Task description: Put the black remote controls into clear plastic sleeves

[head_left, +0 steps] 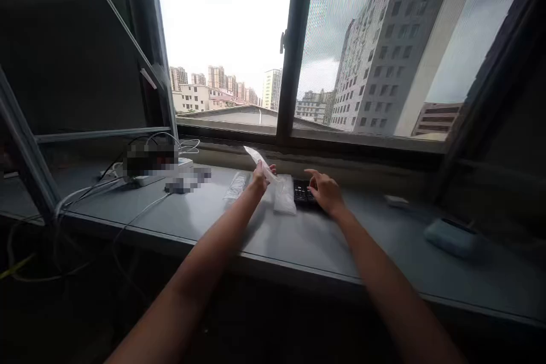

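Observation:
My left hand (pixel 261 175) is closed on a thin white plastic packet (pixel 259 158), which it holds tilted above the table. Beneath and just right of that hand, a clear plastic bag (pixel 284 195) with whitish contents lies flat. Another clear bag (pixel 237 185) rests to the left. My right hand (pixel 326 190) hovers over black devices with rows of buttons (pixel 301 191), its index finger stretched leftward and apart from the thumb. Nothing shows in its grasp. The hand partly covers the devices, so I cannot tell whether it touches them.
The grey table (pixel 187 210) runs below a window. At left stand a white power strip (pixel 184 166), blurred items and loose cables (pixel 140 213) by a metal frame (pixel 25 142). A small white box (pixel 396 201) and a pale blue container (pixel 451 236) sit at right.

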Demonstrator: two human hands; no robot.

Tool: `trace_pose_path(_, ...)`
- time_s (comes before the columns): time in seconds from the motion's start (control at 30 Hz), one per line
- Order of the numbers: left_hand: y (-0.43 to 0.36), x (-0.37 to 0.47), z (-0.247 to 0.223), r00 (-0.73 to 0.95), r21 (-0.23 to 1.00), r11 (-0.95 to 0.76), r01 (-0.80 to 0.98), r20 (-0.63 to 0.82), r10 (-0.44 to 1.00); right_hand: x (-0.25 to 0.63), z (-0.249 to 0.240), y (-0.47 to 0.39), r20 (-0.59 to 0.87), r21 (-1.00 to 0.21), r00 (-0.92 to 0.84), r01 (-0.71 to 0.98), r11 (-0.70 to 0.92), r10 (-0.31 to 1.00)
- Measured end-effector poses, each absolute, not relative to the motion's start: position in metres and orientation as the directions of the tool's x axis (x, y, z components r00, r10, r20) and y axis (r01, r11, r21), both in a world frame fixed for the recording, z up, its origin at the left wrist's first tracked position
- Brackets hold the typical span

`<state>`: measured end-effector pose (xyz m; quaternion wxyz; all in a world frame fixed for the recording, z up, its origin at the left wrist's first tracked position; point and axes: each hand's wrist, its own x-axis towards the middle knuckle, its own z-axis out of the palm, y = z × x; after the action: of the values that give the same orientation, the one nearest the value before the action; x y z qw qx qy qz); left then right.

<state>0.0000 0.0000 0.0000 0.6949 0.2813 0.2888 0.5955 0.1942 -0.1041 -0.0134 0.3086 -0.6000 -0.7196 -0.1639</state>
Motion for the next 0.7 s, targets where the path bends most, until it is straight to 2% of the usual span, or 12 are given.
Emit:
trace_pose_path(0.13, 0.000, -0.005, -0.002, 0.140, 0.763, 0.143, -0.630, -0.069, 0.988, 0.209, -0.019, -0.098, 0.616, -0.185, 0.012, 0.974, 0.130, 0.788)
trace_pose_path(0.4, -0.005, -0.006, -0.001, 0.187, 0.794, 0.124, -0.595, -0.013, 0.982, 0.232, -0.027, -0.094, 0.504, -0.237, 0.273, 0.956, -0.173, 0.819)
trace_pose_path(0.7, -0.003, -0.003, -0.001, 0.191, 0.793, 0.125, -0.596, -0.011, 0.982, 0.246, -0.028, -0.093, 0.463, -0.314, 0.393, 0.911, -0.268, 0.794)
